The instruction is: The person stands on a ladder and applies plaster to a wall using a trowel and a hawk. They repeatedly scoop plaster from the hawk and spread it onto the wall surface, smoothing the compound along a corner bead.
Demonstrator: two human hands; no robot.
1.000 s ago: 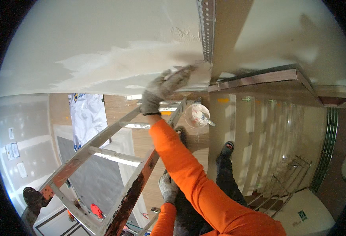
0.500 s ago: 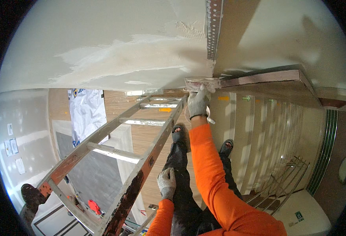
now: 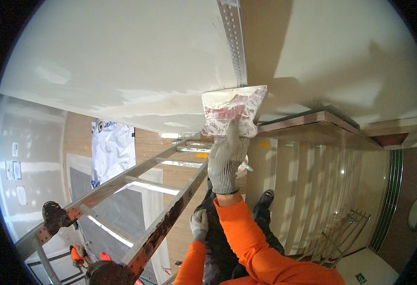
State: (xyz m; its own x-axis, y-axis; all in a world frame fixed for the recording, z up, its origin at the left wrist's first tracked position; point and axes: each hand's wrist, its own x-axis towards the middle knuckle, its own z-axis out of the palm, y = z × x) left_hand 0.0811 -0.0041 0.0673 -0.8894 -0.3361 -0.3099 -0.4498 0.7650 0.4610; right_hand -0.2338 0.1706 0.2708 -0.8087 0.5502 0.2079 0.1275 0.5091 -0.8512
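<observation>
My right hand (image 3: pixel 229 154), in a grey knit glove, is raised at the wall corner. It grips a wide putty spreader (image 3: pixel 234 107) smeared with white compound and pinkish patches. The spreader's far edge lies at the lower end of a perforated metal corner bead (image 3: pixel 236 42). Left of the bead, pale patches of compound cover the wall (image 3: pixel 142 104). My left hand (image 3: pixel 199 224), gloved too, rests on my left thigh with its fingers lying on the dark trousers and nothing seen in them.
An aluminium ladder (image 3: pixel 170 209) leans across the left side. A brown-edged ledge (image 3: pixel 308 121) juts from the wall on the right. Below lie a white plastic sheet (image 3: pixel 113 154) and orange-handled tools (image 3: pixel 78 255). A metal rack (image 3: pixel 346 232) stands at lower right.
My right hand has moved up the corner with the spreader, now seen face-on over the bead's lower end. The view has shifted, and my left hand stays on my thigh.
</observation>
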